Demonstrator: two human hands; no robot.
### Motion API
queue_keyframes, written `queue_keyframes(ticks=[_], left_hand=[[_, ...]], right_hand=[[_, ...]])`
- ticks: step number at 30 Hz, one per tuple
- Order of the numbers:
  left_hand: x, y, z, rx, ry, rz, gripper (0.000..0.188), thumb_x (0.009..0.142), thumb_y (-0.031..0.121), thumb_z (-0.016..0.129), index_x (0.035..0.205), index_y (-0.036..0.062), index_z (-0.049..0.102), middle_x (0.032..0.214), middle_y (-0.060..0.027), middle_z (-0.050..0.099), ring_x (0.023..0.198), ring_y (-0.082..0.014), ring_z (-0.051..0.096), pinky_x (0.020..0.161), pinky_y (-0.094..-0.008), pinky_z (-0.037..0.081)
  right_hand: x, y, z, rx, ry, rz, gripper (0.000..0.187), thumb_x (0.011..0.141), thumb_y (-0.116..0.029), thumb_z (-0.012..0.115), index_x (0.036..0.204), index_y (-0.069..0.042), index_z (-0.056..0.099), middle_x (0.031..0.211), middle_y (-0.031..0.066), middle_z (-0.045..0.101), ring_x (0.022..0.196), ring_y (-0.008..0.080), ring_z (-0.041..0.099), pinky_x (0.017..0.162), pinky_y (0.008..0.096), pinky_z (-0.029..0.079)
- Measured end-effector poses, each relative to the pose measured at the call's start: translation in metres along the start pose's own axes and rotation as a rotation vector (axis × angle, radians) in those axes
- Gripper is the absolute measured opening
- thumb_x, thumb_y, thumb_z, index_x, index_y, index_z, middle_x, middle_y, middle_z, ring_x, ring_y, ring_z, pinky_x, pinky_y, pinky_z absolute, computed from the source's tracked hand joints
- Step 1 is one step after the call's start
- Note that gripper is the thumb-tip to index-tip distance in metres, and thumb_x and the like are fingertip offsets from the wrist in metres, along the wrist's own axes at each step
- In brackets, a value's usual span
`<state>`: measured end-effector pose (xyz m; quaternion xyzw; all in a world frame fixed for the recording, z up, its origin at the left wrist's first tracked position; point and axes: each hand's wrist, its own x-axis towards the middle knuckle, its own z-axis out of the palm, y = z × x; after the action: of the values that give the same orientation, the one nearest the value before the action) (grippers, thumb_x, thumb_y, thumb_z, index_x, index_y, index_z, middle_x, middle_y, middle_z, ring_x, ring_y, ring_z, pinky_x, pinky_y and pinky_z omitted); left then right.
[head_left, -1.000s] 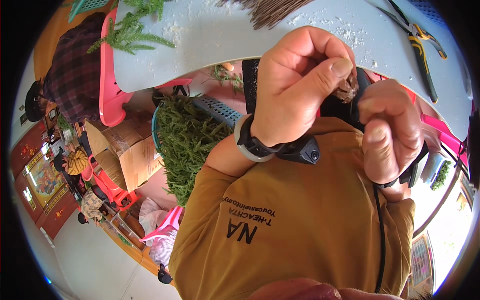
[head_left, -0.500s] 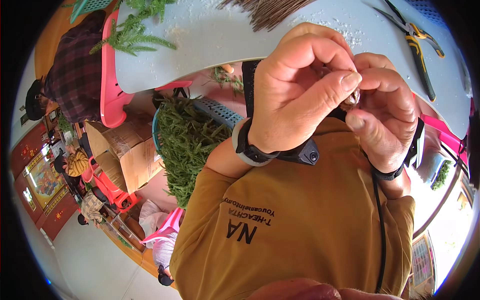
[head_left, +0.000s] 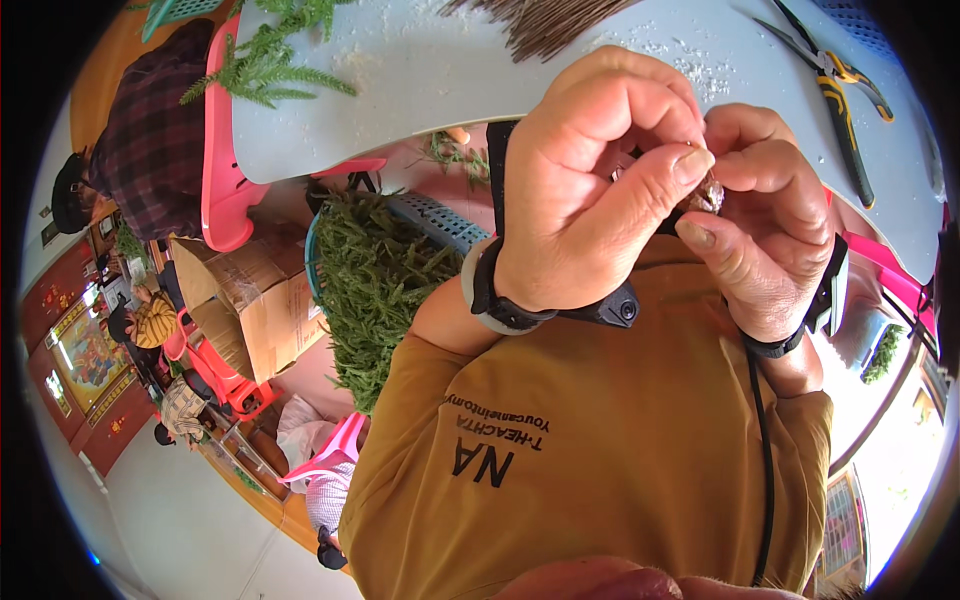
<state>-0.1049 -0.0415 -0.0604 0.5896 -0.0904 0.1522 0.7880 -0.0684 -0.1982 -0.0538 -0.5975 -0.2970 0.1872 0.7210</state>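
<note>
Raised before my chest, both hands meet around a small brown, white-flecked pine cone (head_left: 709, 196), partly hidden by the fingers. My left hand (head_left: 590, 190) is closed, its thumb and forefinger pinched together at the top of the cone. From the other side my right hand (head_left: 768, 215) grips the cone, fingers curled above and thumb beneath it. Whether a thin wire or stem runs between the fingertips cannot be made out. Beyond the hands is the pale grey table (head_left: 420, 90), with a bundle of thin brown sticks (head_left: 545, 22) on it.
Pliers (head_left: 838, 110) with yellow-black handles lie at the table's right. Green sprigs (head_left: 270, 75) and white crumbs lie on the table. A blue basket (head_left: 440, 222) of greenery stands left of me, beside a cardboard box (head_left: 265, 310) and a pink chair (head_left: 222, 190). Other people sit farther left.
My right thumb has shifted slightly left under the cone, and more of the cone shows between the fingers. My left hand has barely moved and keeps its pinch.
</note>
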Motion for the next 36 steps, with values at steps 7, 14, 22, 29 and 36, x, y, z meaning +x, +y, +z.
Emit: queue_keyframes(ticks=[7, 14, 22, 29, 36], left_hand=[[-0.006, -0.005, 0.0, -0.016, 0.008, -0.007, 0.007, 0.083, 0.002, 0.055, 0.088, -0.0014, 0.052, 0.094, -0.0101, 0.05, 0.077, -0.0111, 0.046, 0.07, -0.0233, 0.04], [-0.012, -0.017, 0.008, -0.025, 0.129, 0.136, 0.007, 0.084, 0.002, 0.053, 0.088, -0.0024, 0.051, 0.094, -0.0114, 0.051, 0.074, -0.0125, 0.047, 0.069, -0.0237, 0.041], [-0.015, -0.02, 0.012, 0.183, 0.182, 0.347, 0.006, 0.083, 0.002, 0.055, 0.085, -0.0025, 0.051, 0.092, -0.0142, 0.051, 0.072, -0.0135, 0.048, 0.066, -0.0235, 0.041], [-0.014, -0.019, 0.01, 0.332, 0.161, 0.468, 0.008, 0.081, 0.003, 0.057, 0.084, -0.0019, 0.052, 0.092, -0.0146, 0.052, 0.071, -0.0135, 0.049, 0.063, -0.0234, 0.042], [-0.012, -0.007, 0.002, 0.476, 0.038, 0.52, 0.008, 0.08, 0.003, 0.058, 0.084, -0.0012, 0.052, 0.09, -0.0142, 0.052, 0.069, -0.0148, 0.05, 0.061, -0.0241, 0.044]], right_hand=[[-0.003, 0.005, 0.003, 0.027, 0.03, -0.067, 0.03, 0.072, 0.006, 0.065, 0.099, -0.001, 0.053, 0.106, 0.0151, 0.05, 0.091, 0.0168, 0.051, 0.079, 0.0284, 0.044], [-0.003, 0.006, 0.008, 0.112, 0.113, -0.03, 0.025, 0.072, 0.005, 0.064, 0.095, 0.0, 0.056, 0.101, 0.0165, 0.053, 0.088, 0.0184, 0.054, 0.073, 0.0292, 0.049], [-0.005, 0.006, 0.009, 0.064, 0.157, -0.03, 0.022, 0.072, -0.001, 0.068, 0.091, 0.001, 0.057, 0.098, 0.0171, 0.054, 0.087, 0.0192, 0.054, 0.077, 0.0284, 0.045], [-0.006, 0.0, 0.009, -0.018, 0.152, -0.013, 0.023, 0.073, -0.005, 0.069, 0.09, 0.002, 0.056, 0.096, 0.0178, 0.056, 0.086, 0.0195, 0.053, 0.076, 0.0282, 0.043], [-0.006, 0.002, 0.007, -0.028, 0.112, -0.037, 0.023, 0.074, -0.009, 0.07, 0.089, 0.003, 0.056, 0.094, 0.0175, 0.056, 0.084, 0.0194, 0.053, 0.076, 0.0279, 0.042]])
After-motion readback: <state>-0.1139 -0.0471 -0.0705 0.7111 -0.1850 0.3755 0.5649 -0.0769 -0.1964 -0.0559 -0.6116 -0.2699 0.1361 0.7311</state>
